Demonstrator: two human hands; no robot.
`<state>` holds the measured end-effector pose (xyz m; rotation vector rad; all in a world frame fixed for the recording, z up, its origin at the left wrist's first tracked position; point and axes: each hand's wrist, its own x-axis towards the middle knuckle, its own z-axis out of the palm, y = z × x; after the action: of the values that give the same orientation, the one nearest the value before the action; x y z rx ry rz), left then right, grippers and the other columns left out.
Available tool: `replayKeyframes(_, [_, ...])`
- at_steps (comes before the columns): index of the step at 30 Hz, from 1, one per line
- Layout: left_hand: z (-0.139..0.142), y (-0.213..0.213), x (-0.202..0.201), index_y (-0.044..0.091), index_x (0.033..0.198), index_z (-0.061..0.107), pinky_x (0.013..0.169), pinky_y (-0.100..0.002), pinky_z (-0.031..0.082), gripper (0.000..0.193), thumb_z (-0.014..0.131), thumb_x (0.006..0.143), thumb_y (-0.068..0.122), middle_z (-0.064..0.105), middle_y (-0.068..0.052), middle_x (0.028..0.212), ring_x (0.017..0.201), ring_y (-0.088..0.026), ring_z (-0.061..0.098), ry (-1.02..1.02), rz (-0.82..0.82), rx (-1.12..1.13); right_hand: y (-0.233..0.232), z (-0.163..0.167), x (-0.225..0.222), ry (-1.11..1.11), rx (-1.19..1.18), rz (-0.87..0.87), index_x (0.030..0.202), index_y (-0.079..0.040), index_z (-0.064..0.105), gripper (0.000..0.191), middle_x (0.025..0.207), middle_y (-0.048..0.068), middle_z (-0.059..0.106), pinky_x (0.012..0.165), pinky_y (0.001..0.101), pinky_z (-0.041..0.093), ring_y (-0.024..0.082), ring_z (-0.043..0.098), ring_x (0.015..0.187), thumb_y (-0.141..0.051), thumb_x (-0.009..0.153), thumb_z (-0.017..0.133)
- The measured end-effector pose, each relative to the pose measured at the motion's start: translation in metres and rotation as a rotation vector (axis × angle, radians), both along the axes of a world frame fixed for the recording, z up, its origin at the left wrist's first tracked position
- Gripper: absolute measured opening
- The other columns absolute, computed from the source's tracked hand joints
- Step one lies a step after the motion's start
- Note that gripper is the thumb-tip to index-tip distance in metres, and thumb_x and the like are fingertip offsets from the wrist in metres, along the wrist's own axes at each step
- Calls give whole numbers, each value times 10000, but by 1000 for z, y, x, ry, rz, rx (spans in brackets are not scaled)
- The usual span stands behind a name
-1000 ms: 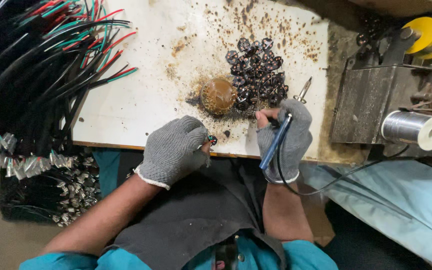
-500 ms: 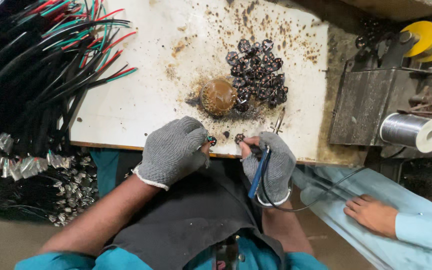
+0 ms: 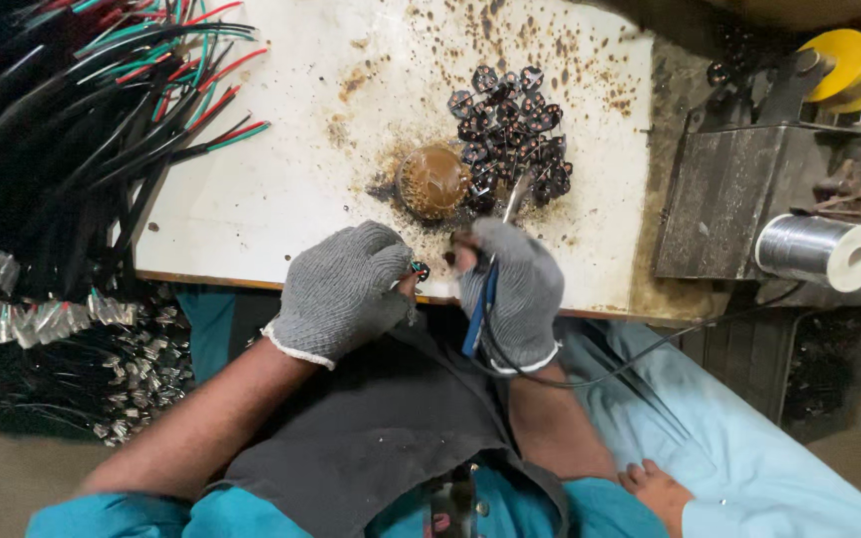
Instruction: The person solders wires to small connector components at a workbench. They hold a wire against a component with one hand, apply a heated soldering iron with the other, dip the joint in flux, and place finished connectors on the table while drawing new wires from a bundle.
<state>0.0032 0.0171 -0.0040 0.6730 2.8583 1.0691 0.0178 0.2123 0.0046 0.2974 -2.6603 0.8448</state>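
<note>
You are at the soldering step. Your left hand (image 3: 346, 289), in a grey knit glove, has its fingers pinched shut on a small part (image 3: 419, 268), held at the near edge of the desk (image 3: 251, 199), just in front of your lap. Your right hand (image 3: 510, 289), gloved the same, is wrapped closed around a blue-handled iron (image 3: 480, 309); its metal tip (image 3: 513, 194) points away from you, toward the pile of parts (image 3: 510, 130), and its cord (image 3: 650, 349) trails off to the right.

The part in your left fingers is tiny and dark with a glint of green or teal; more than that is too small to tell. It sits between your two hands, close to your right thumb, clear of the pile.

The tip looks to be well apart from the held part and near the brown, round, crusted lump (image 3: 432, 181) that sits just left of the pile. The next move, as I judge it, calls for bringing tip and part together with a steady, short motion, keeping the part's contact turned toward the iron and your gloved fingertips back from the hot end. Mind the cord, so that it does not drag across your lap.

Around you: bundled wires (image 3: 102, 110) at left, a solder spool (image 3: 819, 251) at right, and another person's hand (image 3: 655, 488) low at right.
</note>
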Motion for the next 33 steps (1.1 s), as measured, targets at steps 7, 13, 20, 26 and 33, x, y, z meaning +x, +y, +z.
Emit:
replayKeyframes(7, [0, -4, -2, 122, 793, 672, 626, -446, 529, 164, 755, 761, 259, 654, -85, 869, 776, -310, 664, 5, -29, -16, 4, 11, 5, -215, 61, 30, 950, -126, 729, 165, 875, 80, 719, 775, 425, 535, 327, 670, 835, -108, 801, 799])
replayKeyframes(13, [1, -4, -2, 134, 789, 680, 615, -444, 525, 129, 742, 779, 247, 651, -76, 868, 749, -303, 663, 18, -10, 6, 7, 12, -4, -206, 38, 53, 982, -92, 725, 170, 922, 97, 719, 774, 435, 516, 335, 643, 841, -106, 826, 792])
replayKeyframes(20, [5, -5, -4, 139, 775, 690, 580, -452, 515, 119, 722, 777, 254, 629, -80, 823, 716, -303, 657, -37, -34, -17, 7, 13, -4, -325, -56, 148, 926, -124, 746, 133, 833, 66, 714, 718, 406, 522, 303, 650, 774, -90, 807, 793])
replayKeyframes(26, [-1, -6, -3, 144, 753, 682, 580, -457, 511, 123, 716, 784, 257, 628, -78, 801, 712, -306, 655, -34, -26, -25, 1, 11, -6, -322, -168, 256, 968, -115, 708, 160, 897, 68, 717, 770, 407, 537, 309, 673, 842, -83, 827, 777])
replayKeyframes(33, [-2, -4, -3, 136, 747, 679, 588, -461, 512, 127, 718, 772, 255, 636, -81, 786, 711, -311, 654, -11, -41, -19, -3, 11, -4, -72, -75, 214, 1051, -69, 668, 201, 952, 80, 720, 808, 444, 520, 329, 669, 877, -116, 913, 806])
